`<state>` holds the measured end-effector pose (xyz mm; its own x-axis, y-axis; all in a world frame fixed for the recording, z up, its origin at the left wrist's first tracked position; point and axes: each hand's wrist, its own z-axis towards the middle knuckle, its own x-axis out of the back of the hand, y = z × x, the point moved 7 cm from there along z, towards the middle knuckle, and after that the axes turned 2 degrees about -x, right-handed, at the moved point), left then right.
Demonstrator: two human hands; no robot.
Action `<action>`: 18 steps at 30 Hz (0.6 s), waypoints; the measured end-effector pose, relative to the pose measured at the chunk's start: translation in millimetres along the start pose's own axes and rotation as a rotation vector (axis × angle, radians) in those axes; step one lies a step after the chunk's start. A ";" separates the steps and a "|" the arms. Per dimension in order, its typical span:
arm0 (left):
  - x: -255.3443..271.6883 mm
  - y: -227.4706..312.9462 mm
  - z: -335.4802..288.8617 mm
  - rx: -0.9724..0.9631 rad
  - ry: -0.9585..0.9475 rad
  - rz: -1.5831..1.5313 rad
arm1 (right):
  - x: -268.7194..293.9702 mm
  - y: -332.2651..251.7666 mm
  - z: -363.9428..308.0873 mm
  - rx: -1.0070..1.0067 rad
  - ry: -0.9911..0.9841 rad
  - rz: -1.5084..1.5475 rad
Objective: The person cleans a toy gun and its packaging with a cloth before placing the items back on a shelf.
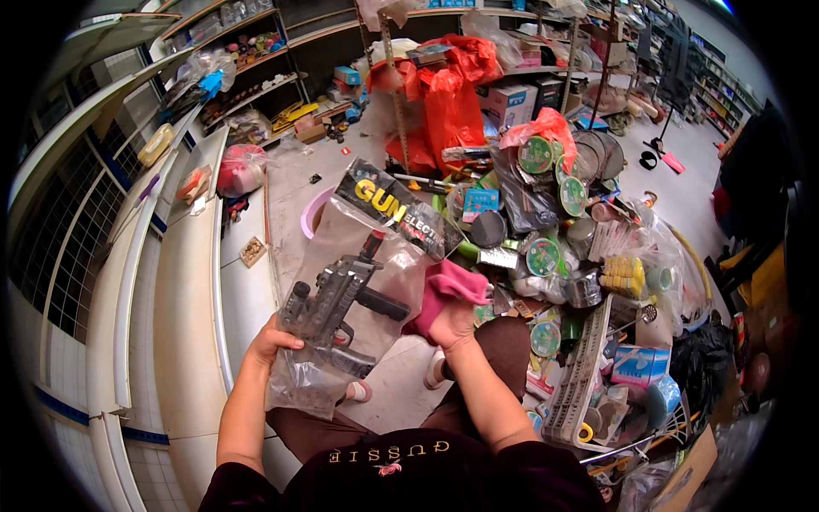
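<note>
My left hand [271, 340] grips the left edge of a clear plastic bag, thumb on top. Inside the bag lies a black toy gun [339, 299] with a reddish muzzle tip. A black printed header card [397, 209] with yellow lettering tops the bag at its far end. In my right hand [453, 324] is a pink cloth [450, 288], bunched up beside the bag's right edge. The fingers of that hand are partly hidden under the cloth.
To the right, a heap of household goods covers the floor, with a white plastic basket [589, 367] among them. Red plastic bags [452, 107] stand beyond. Pale shelf boards [192, 324] run along the left. A pink basin [314, 213] sits partly behind the bag.
</note>
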<state>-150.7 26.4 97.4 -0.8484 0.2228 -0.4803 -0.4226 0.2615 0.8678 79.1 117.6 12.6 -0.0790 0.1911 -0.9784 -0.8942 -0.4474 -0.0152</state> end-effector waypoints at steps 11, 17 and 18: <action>8.7 -12.8 13.9 0.117 0.249 0.327 | -12.0 -69.9 11.9 0.592 0.511 -0.766; 42.8 -8.6 -1.0 0.178 0.251 0.187 | -88.1 -129.3 -41.3 0.456 0.044 -0.411; 38.1 -5.9 2.2 0.181 0.245 0.211 | -103.9 -136.7 -56.1 0.408 -0.069 -0.419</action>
<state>-179.9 35.4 73.7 -0.9713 0.0633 -0.2291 -0.1855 0.4003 0.8974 234.3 109.9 104.7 0.3016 0.3417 -0.8901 -0.9515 0.0484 -0.3038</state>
